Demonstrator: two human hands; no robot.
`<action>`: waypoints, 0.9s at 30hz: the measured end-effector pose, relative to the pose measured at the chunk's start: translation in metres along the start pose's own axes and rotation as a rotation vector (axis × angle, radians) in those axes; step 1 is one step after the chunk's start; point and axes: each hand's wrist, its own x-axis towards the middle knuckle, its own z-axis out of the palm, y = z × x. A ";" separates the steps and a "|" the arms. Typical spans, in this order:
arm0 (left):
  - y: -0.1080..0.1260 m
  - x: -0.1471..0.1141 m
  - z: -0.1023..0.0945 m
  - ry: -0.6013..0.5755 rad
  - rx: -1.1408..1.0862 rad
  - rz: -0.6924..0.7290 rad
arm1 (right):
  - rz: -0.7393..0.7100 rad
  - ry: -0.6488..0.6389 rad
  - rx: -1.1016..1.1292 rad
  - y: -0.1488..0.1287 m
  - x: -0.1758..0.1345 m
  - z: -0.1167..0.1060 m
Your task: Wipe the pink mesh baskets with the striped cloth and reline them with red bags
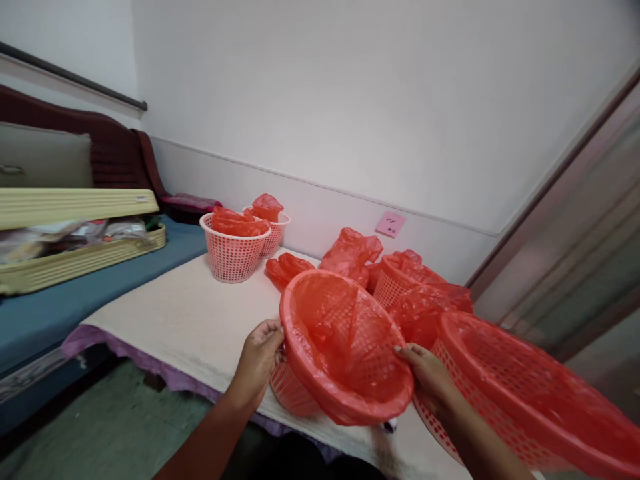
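In front of me a pink mesh plastic basket [293, 390] tilts toward me on the cream cloth-covered surface [190, 333]. A thin red plastic bag [345, 327] lines its inside and folds over the rim. My left hand [261, 353] pinches the bag's edge at the left of the rim. At the right side of the rim, my right hand [425, 370] grips the edge too, thumb on the inside. The fingers beneath both edges are partly hidden. Close to my right arm stands a larger pink basket [465, 387], also lined with red plastic.
Two white mesh baskets [233, 257] holding red bags stand at the back left. Loose red bags [350, 253] and another lined basket [393, 283] lie along the wall, below a pink note [391, 224]. An open yellow suitcase [100, 260] rests on the blue bed [65, 313].
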 end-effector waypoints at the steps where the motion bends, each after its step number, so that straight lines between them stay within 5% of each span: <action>1: -0.003 0.003 0.000 0.013 0.004 0.015 | 0.003 0.002 -0.001 -0.001 0.000 0.000; 14: -0.005 -0.017 0.001 -0.055 -0.050 -0.099 | 0.017 -0.001 0.013 -0.005 0.002 0.007; 23: -0.009 -0.002 -0.022 0.254 0.073 0.120 | -0.002 -0.012 0.062 -0.007 -0.002 0.027; 27: -0.012 -0.034 -0.017 0.187 0.185 0.195 | -0.015 -0.025 0.082 -0.008 -0.001 0.035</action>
